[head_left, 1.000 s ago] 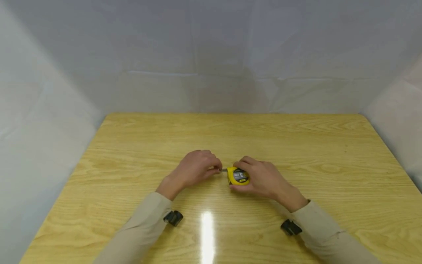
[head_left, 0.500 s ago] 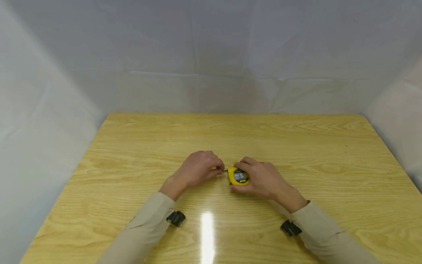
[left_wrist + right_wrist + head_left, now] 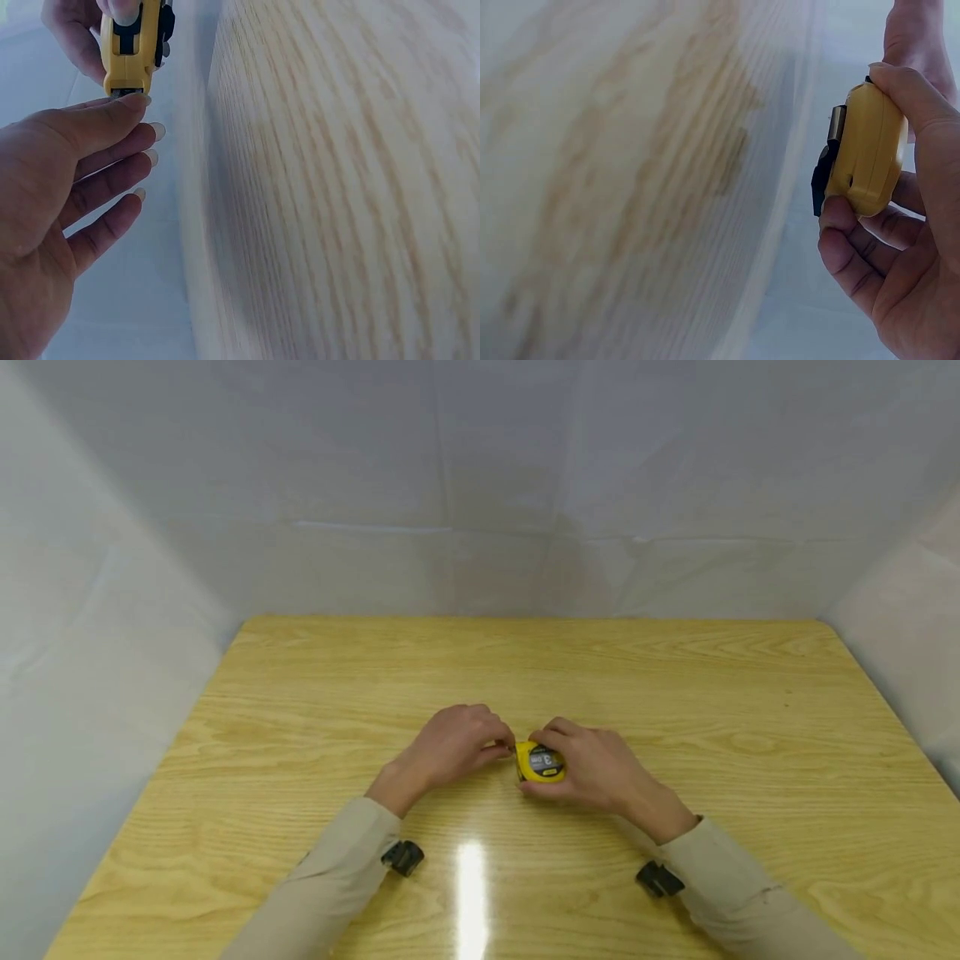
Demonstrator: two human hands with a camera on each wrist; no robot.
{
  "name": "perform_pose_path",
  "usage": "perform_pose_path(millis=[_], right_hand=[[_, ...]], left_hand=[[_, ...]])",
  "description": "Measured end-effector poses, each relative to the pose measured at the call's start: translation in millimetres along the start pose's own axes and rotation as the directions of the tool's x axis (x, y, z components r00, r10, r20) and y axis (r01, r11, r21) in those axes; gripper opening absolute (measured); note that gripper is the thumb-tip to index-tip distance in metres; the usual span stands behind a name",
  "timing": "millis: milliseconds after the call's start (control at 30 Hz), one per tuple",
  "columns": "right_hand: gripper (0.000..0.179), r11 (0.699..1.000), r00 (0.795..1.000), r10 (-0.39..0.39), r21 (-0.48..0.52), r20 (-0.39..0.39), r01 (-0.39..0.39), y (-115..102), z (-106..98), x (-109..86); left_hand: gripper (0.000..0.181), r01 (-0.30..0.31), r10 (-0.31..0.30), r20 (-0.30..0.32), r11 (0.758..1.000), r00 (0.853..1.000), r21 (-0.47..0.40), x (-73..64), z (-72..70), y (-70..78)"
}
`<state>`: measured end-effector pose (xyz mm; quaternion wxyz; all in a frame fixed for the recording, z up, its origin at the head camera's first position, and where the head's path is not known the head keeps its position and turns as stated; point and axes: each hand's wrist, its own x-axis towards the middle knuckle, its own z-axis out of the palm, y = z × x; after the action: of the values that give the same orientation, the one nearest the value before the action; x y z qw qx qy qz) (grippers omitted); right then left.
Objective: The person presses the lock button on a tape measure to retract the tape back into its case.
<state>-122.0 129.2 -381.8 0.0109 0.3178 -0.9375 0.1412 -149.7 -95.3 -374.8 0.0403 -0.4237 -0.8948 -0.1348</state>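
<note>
A yellow and black tape measure [image 3: 542, 762] is gripped around its case by my right hand [image 3: 588, 767], above the middle of the table. Its mouth faces left. At that mouth, my left hand [image 3: 459, 745] pinches the end of the tape between thumb and forefinger. In the left wrist view, the other fingers of the left hand [image 3: 82, 165] are spread loosely, and the thumb [image 3: 120, 112] lies against the front of the yellow case [image 3: 131, 64]. The right wrist view shows the belt clip [image 3: 826, 154] on one side of the case, with fingers [image 3: 855, 262] curled under it.
Under both hands lies a wooden table [image 3: 480, 668] with light grain. White sheeting [image 3: 480, 485] stands behind it and along both sides. A small black device [image 3: 402, 857] sits at the left sleeve, another black device [image 3: 660, 878] at the right sleeve.
My left hand has moved slightly right, up to the case. The short stretch of tape seen between hand and case earlier no longer shows. The right hand has hardly moved.
</note>
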Motion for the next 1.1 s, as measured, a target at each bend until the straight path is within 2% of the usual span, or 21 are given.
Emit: perform_pose_path(millis=[500, 767, 967, 1100], right_hand=[[0.06, 1.0, 1.0, 0.001, 0.005, 0.006, -0.001, -0.6, -1.9, 0.4], [0.062, 1.0, 1.0, 0.004, -0.007, 0.007, -0.004, 0.1, -3.6, 0.5], [0.063, 1.0, 1.0, 0.017, -0.012, 0.001, -0.017, 1.2, -6.5, 0.8], [0.064, 1.0, 1.0, 0.024, -0.015, -0.004, -0.024, 3.0, -6.8, 1.0]], left_hand=[[0.012, 0.052, -0.053, -0.009, 0.998, 0.999, -0.034, -1.6, 0.4, 2.6], [0.024, 0.111, -0.108, 0.051, 0.992, 0.993, -0.058, -8.9, -4.1, -0.7], [0.03, 0.133, -0.132, 0.043, 0.991, 0.99, -0.022, -16.4, -8.9, -7.0], [0.032, 0.119, -0.119, 0.016, 0.993, 0.993, 0.019, -22.3, -10.9, -11.8]])
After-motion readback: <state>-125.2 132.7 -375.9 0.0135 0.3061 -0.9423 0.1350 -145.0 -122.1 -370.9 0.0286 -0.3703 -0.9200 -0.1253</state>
